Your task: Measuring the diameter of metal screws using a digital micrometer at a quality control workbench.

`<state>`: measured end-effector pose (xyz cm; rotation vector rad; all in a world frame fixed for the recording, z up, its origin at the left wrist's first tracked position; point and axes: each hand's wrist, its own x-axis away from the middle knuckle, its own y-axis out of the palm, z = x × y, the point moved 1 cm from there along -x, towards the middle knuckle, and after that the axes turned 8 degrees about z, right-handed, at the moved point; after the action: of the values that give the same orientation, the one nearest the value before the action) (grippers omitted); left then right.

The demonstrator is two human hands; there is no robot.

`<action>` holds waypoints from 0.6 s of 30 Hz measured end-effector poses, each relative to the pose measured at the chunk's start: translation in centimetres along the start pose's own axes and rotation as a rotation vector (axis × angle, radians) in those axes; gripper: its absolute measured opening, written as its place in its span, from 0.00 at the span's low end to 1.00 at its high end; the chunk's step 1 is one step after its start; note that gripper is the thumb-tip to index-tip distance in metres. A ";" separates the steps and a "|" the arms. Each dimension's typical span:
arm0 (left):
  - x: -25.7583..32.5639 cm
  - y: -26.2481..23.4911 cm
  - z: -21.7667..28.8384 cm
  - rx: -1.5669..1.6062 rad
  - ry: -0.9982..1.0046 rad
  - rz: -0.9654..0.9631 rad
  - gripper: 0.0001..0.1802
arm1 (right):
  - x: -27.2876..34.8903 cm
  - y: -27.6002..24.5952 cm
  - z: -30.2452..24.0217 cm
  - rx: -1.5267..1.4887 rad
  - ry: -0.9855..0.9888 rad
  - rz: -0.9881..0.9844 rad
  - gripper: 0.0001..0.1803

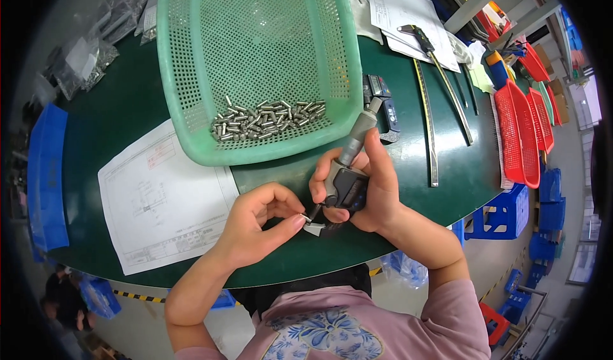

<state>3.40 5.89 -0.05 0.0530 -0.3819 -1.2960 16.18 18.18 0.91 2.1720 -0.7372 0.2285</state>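
In my right hand (pixel 373 194) is a digital micrometer (pixel 350 187), its thimble pointing up and away to the right. My left hand (pixel 271 223) pinches a small metal pin (pixel 306 218) between thumb and forefinger. The pin is at the micrometer's jaw opening; whether the jaws touch it is too small to tell. Just beyond my hands stands a green perforated basket (pixel 255 154), with many similar short metal pins (pixel 265 119) heaped along its near side.
A printed drawing sheet (pixel 169 200) lies left of my hands. Right of the basket are another digital measuring tool (pixel 382 105), a caliper (pixel 447 92), a steel rule (pixel 426 124) and papers (pixel 408 15). Red baskets (pixel 516 133) line the right edge; a blue bin (pixel 48 175) sits far left.
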 end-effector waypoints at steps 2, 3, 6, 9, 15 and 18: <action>-0.1 0.0 0.0 0.013 -0.003 0.001 0.07 | 0.0 0.0 0.0 0.005 -0.015 0.012 0.40; -0.1 0.0 0.0 0.011 0.000 0.005 0.07 | 0.0 0.0 0.1 0.005 -0.021 0.015 0.40; 0.2 -0.1 -0.1 0.028 -0.002 0.039 0.07 | -0.2 0.3 0.2 -0.062 0.016 0.002 0.39; -0.1 0.0 -0.5 0.023 -0.003 0.039 0.07 | -0.1 0.0 0.3 -0.119 0.001 0.015 0.39; -0.9 0.6 -0.8 0.075 0.077 -0.025 0.08 | 0.9 0.7 -0.3 -0.066 -0.097 0.207 0.34; -0.7 0.4 -1.0 0.104 0.081 -0.003 0.08 | 0.5 1.3 0.0 -0.024 -0.110 0.258 0.32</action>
<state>3.97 6.49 -1.08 0.1934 -0.3803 -1.2726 15.81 17.30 1.95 2.0760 -1.0792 0.2325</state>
